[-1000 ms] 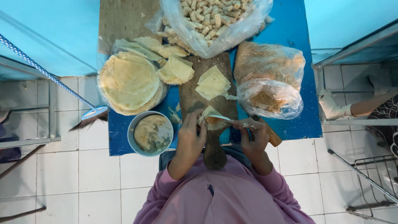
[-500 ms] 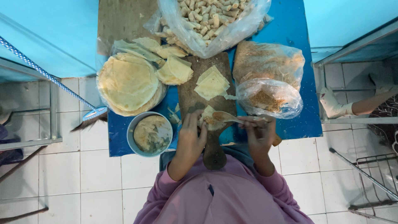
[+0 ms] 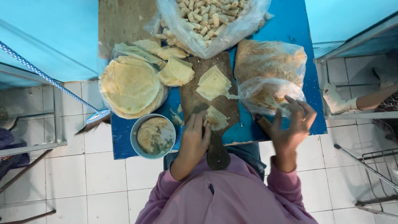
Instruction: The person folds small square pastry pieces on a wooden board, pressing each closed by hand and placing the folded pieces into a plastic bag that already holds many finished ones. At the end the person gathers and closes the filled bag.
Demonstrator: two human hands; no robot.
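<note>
My left hand (image 3: 195,135) rests on the dark wooden board (image 3: 209,79), its fingers touching a small pale wrapper (image 3: 217,118) with brownish filling on it. My right hand (image 3: 292,124) hovers with spread fingers at the mouth of a clear plastic bag of crumbly filling (image 3: 269,93), and a utensil handle (image 3: 263,123) pokes out beside its palm. Whether that hand grips the handle is hidden. Cut wrapper pieces (image 3: 213,83) lie further up the board.
A stack of round flat wrappers (image 3: 130,87) lies on the blue table (image 3: 290,29) at left, with folded pieces (image 3: 176,70) beside it. A grey bowl of paste (image 3: 154,136) stands near the front edge. A bag of finished rolls (image 3: 207,18) lies at the back. Another person's foot (image 3: 338,99) shows at right.
My right hand has moved away from the wrapper, out to the right toward the filling bag. My left hand stays on the wrapper on the board.
</note>
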